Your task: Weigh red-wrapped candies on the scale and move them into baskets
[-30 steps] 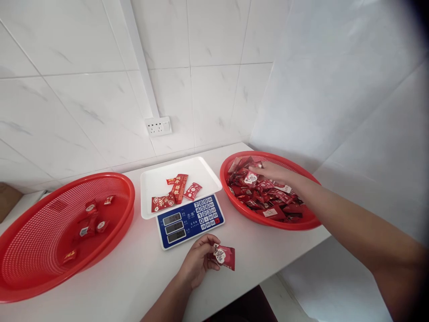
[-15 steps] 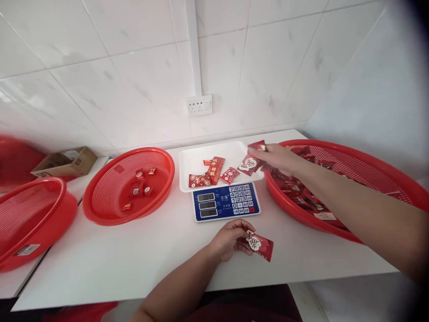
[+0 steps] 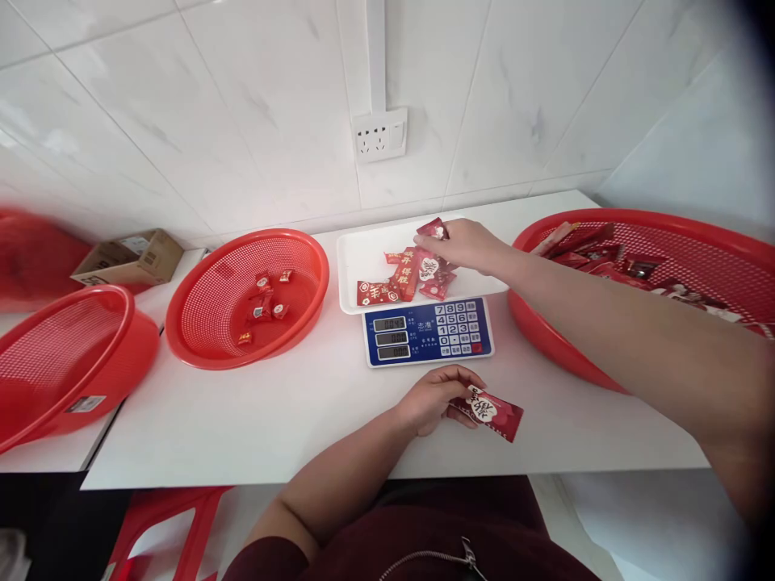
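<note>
My left hand is closed on a dark red snack packet with a white emblem, held above the table in front of the scale. Over the white weighing tray, my right hand pinches a similar red snack packet. Just below its fingers is another packet with a white emblem; I cannot tell whether it is held or resting. Several red packets lie on the tray. The scale's blue panel has a keypad and three small displays.
A large red basket of packets stands at right, partly behind my right arm. Left of the scale, a red basket holds several small wrapped pieces. Another red basket and a cardboard box are farther left. A socket is on the wall.
My right hand has moved left with its packets, from the tray's right edge to above the packets on it. My left hand keeps its packet. The view has tilted down.
</note>
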A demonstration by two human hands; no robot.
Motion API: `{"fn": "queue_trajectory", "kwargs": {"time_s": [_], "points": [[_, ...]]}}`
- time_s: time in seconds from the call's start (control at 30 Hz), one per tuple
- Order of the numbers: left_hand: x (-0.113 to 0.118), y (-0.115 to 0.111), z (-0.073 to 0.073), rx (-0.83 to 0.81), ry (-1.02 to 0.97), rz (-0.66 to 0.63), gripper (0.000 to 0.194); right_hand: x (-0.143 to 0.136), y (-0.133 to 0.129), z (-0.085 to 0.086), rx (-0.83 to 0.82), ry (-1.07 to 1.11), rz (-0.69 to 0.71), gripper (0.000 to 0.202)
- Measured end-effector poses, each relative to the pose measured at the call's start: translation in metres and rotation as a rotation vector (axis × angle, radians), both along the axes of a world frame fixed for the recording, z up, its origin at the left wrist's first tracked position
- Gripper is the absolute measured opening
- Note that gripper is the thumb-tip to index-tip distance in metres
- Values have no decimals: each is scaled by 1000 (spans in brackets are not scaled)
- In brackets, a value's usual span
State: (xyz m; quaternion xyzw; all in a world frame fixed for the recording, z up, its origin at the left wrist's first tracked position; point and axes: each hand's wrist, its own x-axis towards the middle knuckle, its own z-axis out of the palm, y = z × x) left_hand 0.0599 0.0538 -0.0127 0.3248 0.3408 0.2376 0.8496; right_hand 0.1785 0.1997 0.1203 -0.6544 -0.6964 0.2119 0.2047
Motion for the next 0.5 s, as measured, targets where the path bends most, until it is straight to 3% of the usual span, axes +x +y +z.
{"fn": "queue_trajectory", "kwargs": {"time_s": [0.2,0.5], "points": [[0,0,0,-6,-3,-3,25,3,5,3,-19,140,-43,33],[0,0,1,-4,12,19,26,-10,4,17,172,-87,34,33]]}}
